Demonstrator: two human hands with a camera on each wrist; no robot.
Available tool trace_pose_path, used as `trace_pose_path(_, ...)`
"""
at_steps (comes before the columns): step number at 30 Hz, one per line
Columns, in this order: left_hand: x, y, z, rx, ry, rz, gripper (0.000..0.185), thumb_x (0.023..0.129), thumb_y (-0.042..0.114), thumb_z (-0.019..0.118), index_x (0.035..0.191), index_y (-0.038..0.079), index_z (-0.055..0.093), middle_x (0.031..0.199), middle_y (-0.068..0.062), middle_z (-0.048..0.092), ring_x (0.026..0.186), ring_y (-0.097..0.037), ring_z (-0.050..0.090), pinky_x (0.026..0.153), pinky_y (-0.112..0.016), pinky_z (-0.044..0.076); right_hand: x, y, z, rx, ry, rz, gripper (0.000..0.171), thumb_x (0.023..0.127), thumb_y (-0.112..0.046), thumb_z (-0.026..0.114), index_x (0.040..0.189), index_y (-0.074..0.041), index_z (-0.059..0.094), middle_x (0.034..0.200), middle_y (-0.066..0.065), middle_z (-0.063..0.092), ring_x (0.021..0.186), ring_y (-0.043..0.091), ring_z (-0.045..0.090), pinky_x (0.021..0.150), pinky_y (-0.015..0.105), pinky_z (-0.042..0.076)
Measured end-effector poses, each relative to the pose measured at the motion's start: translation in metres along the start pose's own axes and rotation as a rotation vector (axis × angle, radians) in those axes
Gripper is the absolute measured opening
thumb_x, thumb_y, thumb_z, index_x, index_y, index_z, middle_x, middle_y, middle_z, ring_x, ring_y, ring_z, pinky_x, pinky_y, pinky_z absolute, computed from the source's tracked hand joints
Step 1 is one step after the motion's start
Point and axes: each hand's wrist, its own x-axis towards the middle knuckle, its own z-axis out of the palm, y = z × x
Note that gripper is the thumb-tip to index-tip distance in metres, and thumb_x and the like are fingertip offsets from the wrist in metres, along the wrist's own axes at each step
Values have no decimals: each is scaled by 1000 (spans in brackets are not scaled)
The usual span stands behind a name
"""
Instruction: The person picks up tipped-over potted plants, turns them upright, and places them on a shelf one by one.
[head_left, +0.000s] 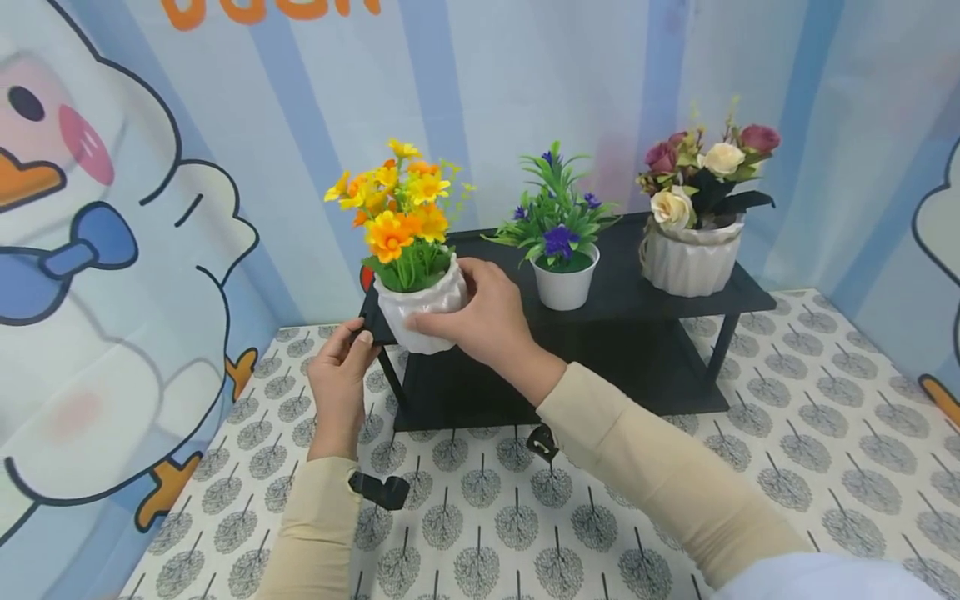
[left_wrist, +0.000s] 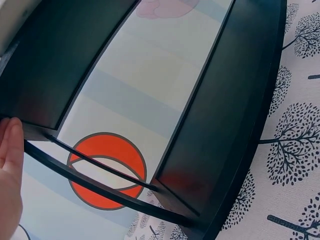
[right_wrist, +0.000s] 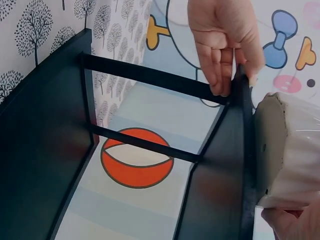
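My right hand (head_left: 491, 312) grips a white ribbed pot (head_left: 423, 308) from its right side, thumb across the front. Yellow and orange artificial flowers (head_left: 405, 212) rise from it. The pot overlaps the front left edge of a black two-tier shelf (head_left: 630, 258); in the right wrist view, the underside of the pot (right_wrist: 270, 145) shows, tilted close to the top board. My left hand (head_left: 341, 375) pinches the shelf's front left corner, its fingers (right_wrist: 215, 75) curled at the board's edge. The left wrist view catches only part of that hand (left_wrist: 10, 170) at the corner.
On the top board stand a small white pot (head_left: 567, 283) with green leaves and purple flowers, and a wider white pot (head_left: 690, 258) with roses at the right. The shelf stands on a tree-print cloth (head_left: 480, 533). A cartoon-print backdrop (head_left: 360, 108) hangs behind.
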Motion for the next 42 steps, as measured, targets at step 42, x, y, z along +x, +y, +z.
trace_pose_path(42,-1,0,-4,32,-19,8,31,93,8,56,122,-2,57,115,-10,57,101,-8,60,91,-23,51,41,21,9,-4,-24,172,84,68,-46,79,133,-7,42,124,8,47,104,22,51,84,35,53)
